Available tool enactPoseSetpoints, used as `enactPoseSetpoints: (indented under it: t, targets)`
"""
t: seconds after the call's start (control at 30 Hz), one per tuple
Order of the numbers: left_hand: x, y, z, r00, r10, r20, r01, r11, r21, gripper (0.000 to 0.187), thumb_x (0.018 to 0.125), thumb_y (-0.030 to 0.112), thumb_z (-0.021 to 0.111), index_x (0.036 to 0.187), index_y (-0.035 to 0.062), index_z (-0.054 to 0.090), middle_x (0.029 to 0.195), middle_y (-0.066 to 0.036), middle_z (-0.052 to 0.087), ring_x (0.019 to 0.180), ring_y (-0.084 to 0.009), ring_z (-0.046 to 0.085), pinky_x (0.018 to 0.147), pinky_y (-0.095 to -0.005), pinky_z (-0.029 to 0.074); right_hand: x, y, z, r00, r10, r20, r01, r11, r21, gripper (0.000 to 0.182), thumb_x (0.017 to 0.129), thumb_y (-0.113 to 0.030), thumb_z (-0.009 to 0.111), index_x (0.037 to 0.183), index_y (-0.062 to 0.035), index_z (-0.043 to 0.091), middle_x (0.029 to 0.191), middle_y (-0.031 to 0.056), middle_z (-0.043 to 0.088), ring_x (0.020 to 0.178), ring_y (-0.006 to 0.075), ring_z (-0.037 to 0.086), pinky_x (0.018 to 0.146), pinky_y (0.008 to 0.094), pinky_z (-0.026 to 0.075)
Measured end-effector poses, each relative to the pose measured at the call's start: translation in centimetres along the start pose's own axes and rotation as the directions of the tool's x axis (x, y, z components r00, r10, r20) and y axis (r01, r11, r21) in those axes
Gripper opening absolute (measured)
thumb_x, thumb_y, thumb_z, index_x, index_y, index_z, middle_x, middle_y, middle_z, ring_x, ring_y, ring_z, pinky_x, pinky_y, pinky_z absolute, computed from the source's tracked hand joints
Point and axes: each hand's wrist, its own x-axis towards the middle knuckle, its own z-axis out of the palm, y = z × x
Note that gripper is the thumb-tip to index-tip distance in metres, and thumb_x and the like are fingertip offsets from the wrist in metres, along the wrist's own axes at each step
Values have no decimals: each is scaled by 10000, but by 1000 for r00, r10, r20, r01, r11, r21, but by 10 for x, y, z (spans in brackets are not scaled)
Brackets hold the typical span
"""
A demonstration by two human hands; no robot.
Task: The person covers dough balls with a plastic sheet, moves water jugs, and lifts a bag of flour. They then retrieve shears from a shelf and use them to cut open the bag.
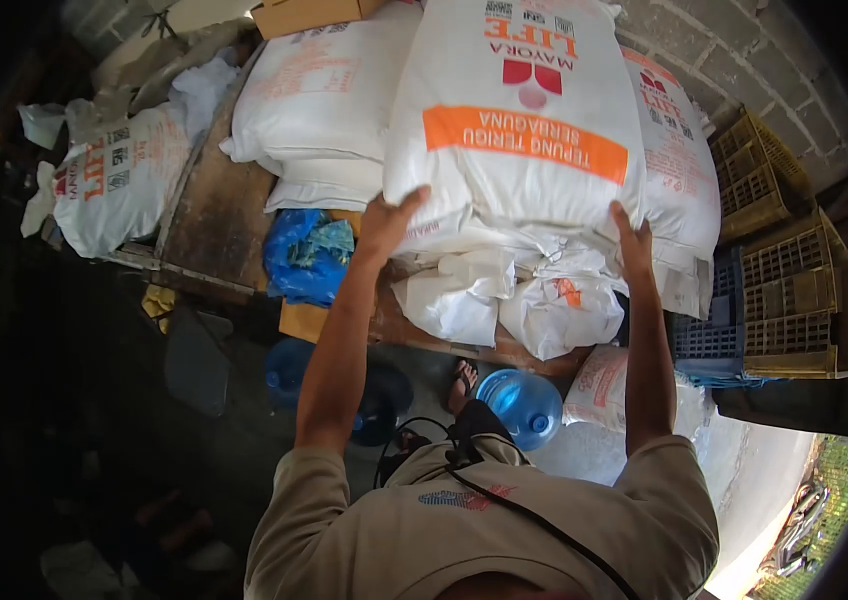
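A large white flour sack with an orange band lies in front of me, on top of other white sacks. My left hand is closed on its near left corner, thumb on the front face and fingers mostly hidden. At the near right corner, my right hand grips the same sack, with the fingers partly out of sight. Below the sack's near edge sit two crumpled white bags on the wooden platform. A blue plastic bag is left of my left forearm.
More flour sacks stand at the left, behind left and right. Yellow plastic crates are stacked on the right by a block wall. Under the platform edge are a blue water jug and another sack.
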Motion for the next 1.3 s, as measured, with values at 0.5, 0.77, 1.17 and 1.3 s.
enactPoseSetpoints:
  t: [0.5, 0.77, 1.17, 1.3]
  targets:
    - [-38, -8, -41, 986, -164, 31, 166, 950, -263, 449, 693, 298, 692, 992, -16, 575, 872, -99, 623, 763, -146, 591, 669, -262, 471, -112, -20, 25, 992, 51, 119, -61, 995, 83, 370, 775, -152, 599, 1063, 64, 511, 997, 91, 563, 883, 151, 515, 789, 268, 396]
    - [-80, 9, -54, 989, -97, 107, 109, 988, -109, 394, 729, 282, 639, 999, 1, 582, 867, -112, 630, 788, -156, 592, 694, -282, 463, -133, -55, 5, 985, -75, 153, 102, 979, -177, 304, 775, -167, 604, 973, 60, 552, 921, 88, 580, 830, 149, 524, 754, 286, 417]
    - [-191, 27, -79, 985, -54, 161, 161, 596, -787, 436, 640, 53, 609, 1058, -31, 515, 941, -112, 587, 822, -184, 578, 758, -295, 457, -211, -74, -46, 998, 51, 24, -53, 989, 134, 499, 674, -106, 680, 1118, 30, 495, 1023, 101, 547, 867, 184, 536, 763, 296, 423]
    - [-197, 21, -80, 980, -110, 166, 199, 508, -838, 455, 618, 36, 607, 1057, -29, 505, 929, -136, 583, 815, -208, 594, 726, -326, 490, -222, -72, -46, 987, 158, -35, -157, 987, 42, 432, 690, -128, 685, 1061, 34, 536, 983, 89, 568, 831, 158, 540, 736, 286, 428]
